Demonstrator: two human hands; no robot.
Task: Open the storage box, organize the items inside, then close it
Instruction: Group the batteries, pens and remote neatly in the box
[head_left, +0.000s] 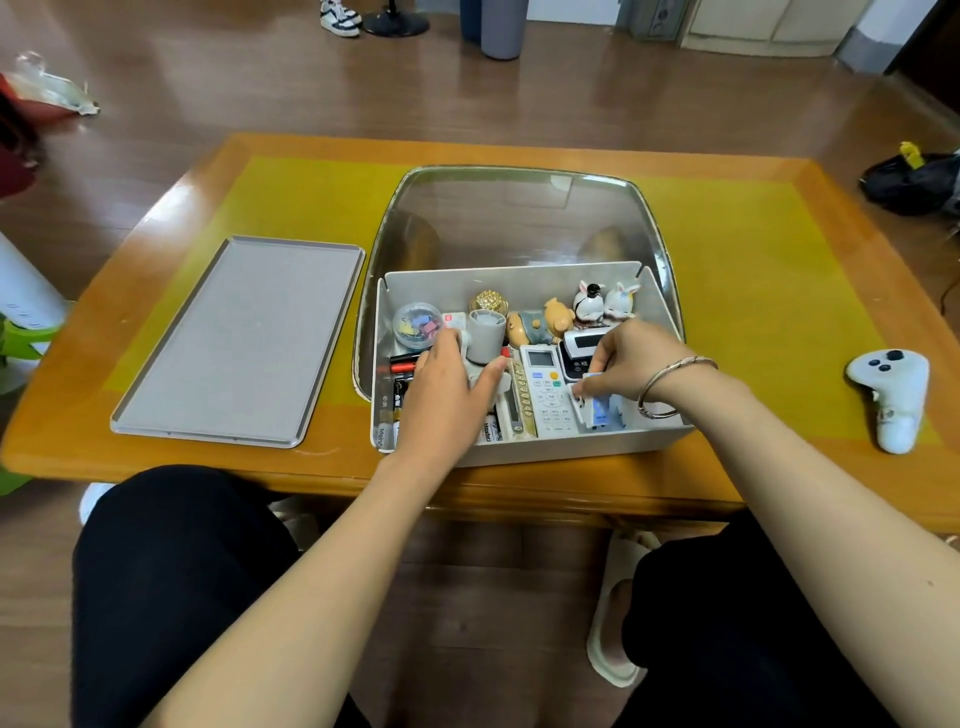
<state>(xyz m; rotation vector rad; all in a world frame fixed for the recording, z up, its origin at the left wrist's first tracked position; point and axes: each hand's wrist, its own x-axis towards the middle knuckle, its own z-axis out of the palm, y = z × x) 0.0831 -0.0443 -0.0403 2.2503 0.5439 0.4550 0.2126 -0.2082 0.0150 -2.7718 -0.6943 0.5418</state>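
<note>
The left hand (447, 395) is covering most of the batteries (396, 387) beneath its palm, and their labels are reading too small. The right hand (631, 358) is hiding the top of a small blue-and-white packet (600, 413) under its fingertips; what it is stays unclear.
</note>
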